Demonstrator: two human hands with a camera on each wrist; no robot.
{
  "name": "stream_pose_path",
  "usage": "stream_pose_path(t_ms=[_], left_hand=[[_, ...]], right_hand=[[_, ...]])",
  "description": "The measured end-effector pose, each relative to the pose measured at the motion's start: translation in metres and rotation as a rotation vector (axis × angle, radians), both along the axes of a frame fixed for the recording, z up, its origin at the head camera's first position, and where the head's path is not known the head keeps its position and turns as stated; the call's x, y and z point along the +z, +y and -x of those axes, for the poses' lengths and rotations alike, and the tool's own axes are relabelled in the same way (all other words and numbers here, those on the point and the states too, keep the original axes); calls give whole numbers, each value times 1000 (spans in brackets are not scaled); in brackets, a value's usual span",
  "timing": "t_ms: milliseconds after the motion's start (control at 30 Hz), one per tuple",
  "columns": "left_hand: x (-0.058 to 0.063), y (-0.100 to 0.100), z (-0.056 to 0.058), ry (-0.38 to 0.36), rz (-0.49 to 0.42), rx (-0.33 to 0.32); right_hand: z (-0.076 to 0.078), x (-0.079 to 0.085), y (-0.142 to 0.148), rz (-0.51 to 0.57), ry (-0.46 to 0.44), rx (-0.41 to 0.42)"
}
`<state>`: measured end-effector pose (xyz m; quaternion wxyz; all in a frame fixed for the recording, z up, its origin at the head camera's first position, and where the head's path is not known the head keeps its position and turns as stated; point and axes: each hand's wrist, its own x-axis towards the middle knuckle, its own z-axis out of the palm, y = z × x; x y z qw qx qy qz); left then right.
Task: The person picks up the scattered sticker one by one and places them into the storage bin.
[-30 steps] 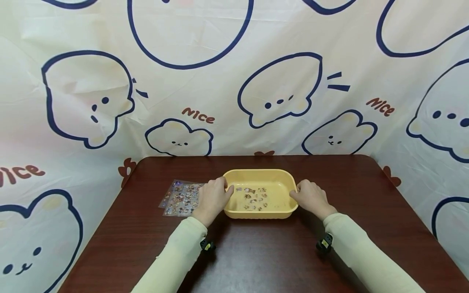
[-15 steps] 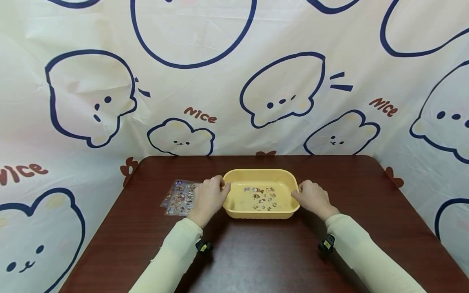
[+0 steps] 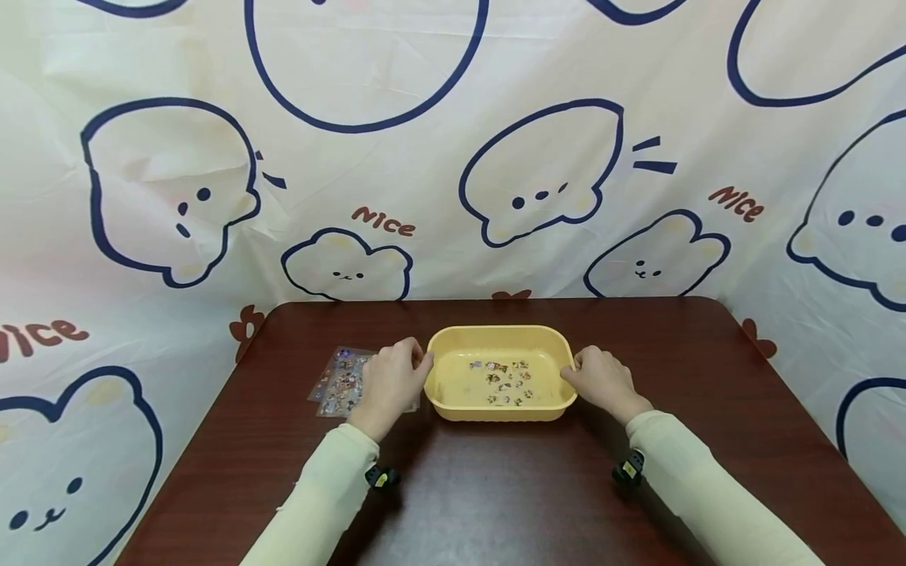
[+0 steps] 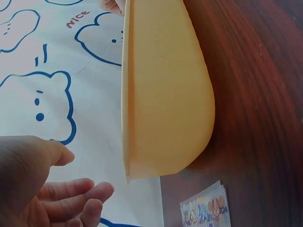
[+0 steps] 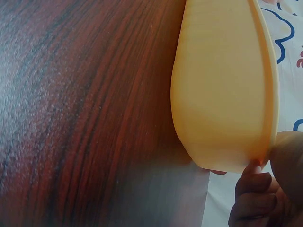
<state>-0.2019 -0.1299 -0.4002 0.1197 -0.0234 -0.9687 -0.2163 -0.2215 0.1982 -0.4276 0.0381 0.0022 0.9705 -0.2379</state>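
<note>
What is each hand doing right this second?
Left hand: open, holding nothing, just off the yellow tub.
Right hand: closed, gripping the tub at its end.

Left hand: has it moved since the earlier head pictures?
Yes. In the head view, the left hand has shifted leftward relative to the table; the left wrist view now shows it apart from the yellow basin.

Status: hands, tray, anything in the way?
Left hand holding nothing, just off tray. Right hand pinching tray's right end. Small bits inside tray. Sheets lie left of tray, partly hidden by left hand.
</note>
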Motion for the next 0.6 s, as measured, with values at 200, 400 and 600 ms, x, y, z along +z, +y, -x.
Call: stream_pose_path(t_ms=[200,400,600], left_hand=[[0,-5,-1,10,1,7],[-1,-10,-1,-17,-4,24],[-3,-16,-2,-40,-8,37]], right_hand=[[1,-1,1,7,-9,-6],[3,0,2,15,-19,-10],[2,1,1,19,-29,-17]])
